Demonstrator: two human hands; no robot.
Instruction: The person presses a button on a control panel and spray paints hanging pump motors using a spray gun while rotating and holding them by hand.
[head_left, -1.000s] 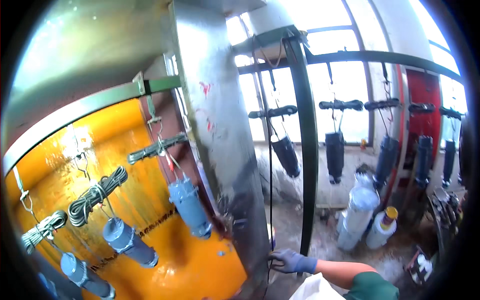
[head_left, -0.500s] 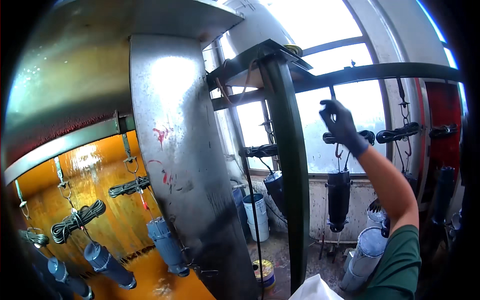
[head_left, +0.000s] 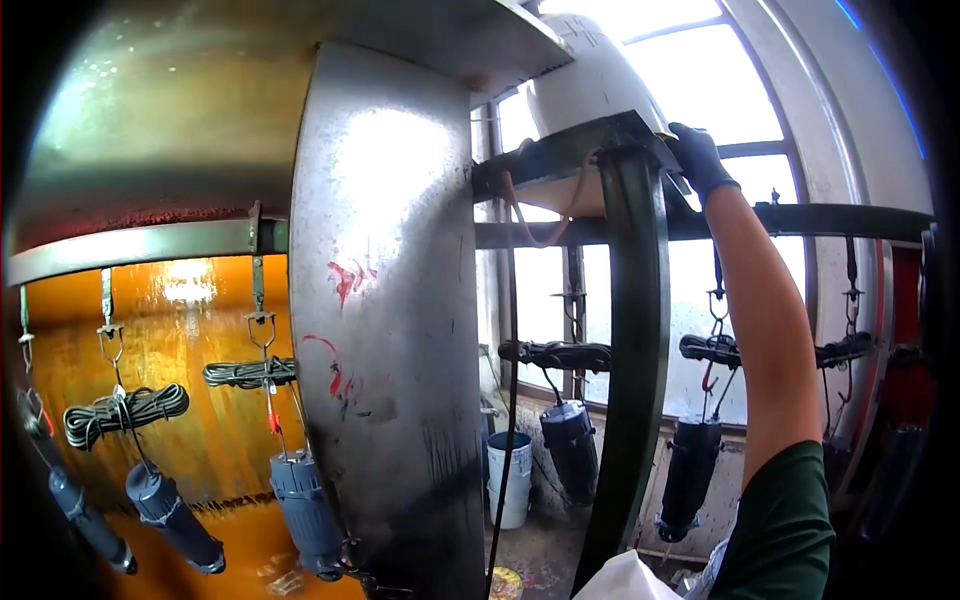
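My right hand [head_left: 699,160], in a dark glove, is raised high at the right edge of the dark green metal ledge [head_left: 610,135]. Its fingers curl over a yellow-edged round thing [head_left: 664,134], of which only a sliver shows beside them. My bare forearm and green sleeve rise from the lower right. Behind the arm, a dark cylindrical motor [head_left: 690,475] hangs from a hook, with a coiled black cable [head_left: 708,348] above it. My left hand is out of view.
A green post [head_left: 636,350] holds up the ledge. Left of it stands a scuffed metal panel [head_left: 385,300]. Blue-grey motors [head_left: 308,510] hang before an orange-coated wall. Another dark motor [head_left: 570,450] hangs near a white bucket [head_left: 512,480]. White material [head_left: 630,578] shows at the bottom.
My right hand has moved up from near the hanging hook to the ledge edge and closed over the yellow-edged thing. The view has shifted, so the scene sits lower and the post farther right.
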